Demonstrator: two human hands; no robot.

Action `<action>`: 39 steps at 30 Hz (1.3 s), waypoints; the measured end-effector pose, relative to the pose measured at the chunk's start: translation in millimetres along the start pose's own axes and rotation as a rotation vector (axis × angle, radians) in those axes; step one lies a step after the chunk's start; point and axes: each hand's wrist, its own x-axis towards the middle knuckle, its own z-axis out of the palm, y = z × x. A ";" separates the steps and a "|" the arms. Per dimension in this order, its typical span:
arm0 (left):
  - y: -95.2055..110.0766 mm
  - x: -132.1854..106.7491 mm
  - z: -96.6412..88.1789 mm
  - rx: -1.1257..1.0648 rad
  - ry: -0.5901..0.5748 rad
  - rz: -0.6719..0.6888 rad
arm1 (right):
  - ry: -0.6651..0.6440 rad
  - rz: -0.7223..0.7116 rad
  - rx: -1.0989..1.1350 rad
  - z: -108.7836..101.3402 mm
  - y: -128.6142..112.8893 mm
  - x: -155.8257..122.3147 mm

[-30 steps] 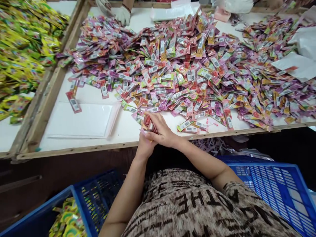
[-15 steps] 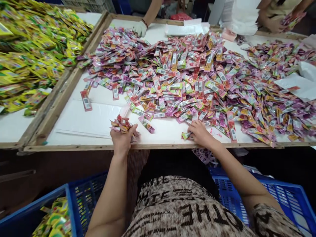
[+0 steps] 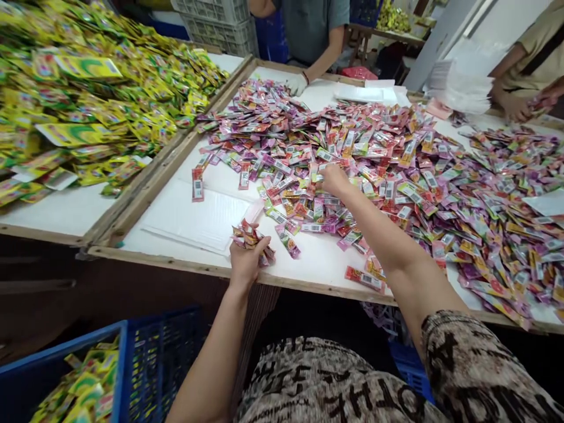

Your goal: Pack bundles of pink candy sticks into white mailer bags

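Observation:
My left hand (image 3: pixel 247 258) is closed around a bunch of small stick packets (image 3: pixel 252 236), just above the table's front edge. Their red, pink and brownish ends stick out past my fingers. Stretched forward over the heaped stick packets (image 3: pixel 282 126), my right hand (image 3: pixel 333 179) has its fingers bent down and pinched on one stick packet (image 3: pixel 314 172). A purple and green packet (image 3: pixel 288 242) lies by itself just right of my left hand. Closer to the front edge is a red packet (image 3: pixel 365 278), below my right forearm.
White plastic sheets (image 3: pixel 198 217) lie flat left of my left hand. A wooden rail (image 3: pixel 176 154) divides off a heap of yellow packets (image 3: pixel 88 100). Across the table are a co-worker's gloved hand (image 3: pixel 296 84) and a stack of white bags (image 3: pixel 460 76). A blue crate (image 3: pixel 121 376) stands below left.
My right hand has left the front edge and reached forward into the heap. A red packet now lies near that edge. My left hand keeps its bunch. The view has shifted.

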 end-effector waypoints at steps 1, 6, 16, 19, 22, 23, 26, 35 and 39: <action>-0.6 0.3 -0.4 -0.013 -0.007 -0.011 | -0.023 -0.007 -0.017 1.9 -5.1 6.1; 0.3 -0.2 0.1 -0.042 -0.004 -0.024 | -0.065 -0.039 0.060 -6.7 -3.3 1.0; 6.0 -1.8 2.2 -0.049 -0.008 -0.037 | -0.166 -0.076 -0.076 -13.1 9.9 -33.0; 2.5 -1.0 0.6 -0.063 -0.019 -0.040 | -0.002 -0.035 0.172 -16.3 28.2 -37.9; -1.4 0.9 -1.1 -0.047 -0.027 -0.017 | 0.177 0.098 0.354 -27.6 54.5 -35.5; -2.1 1.4 -1.3 -0.035 -0.028 -0.011 | 0.195 0.118 0.341 -29.0 58.7 -33.7; -1.4 1.8 -0.6 -0.008 -0.022 -0.011 | 0.125 0.103 0.175 -20.3 50.8 -26.5; 8.4 -3.4 3.3 -0.029 -0.024 -0.031 | 0.361 0.064 0.487 -21.0 81.1 -58.8; 10.1 -4.6 2.6 0.007 -0.044 -0.055 | 0.658 0.182 0.501 -58.6 155.3 -108.9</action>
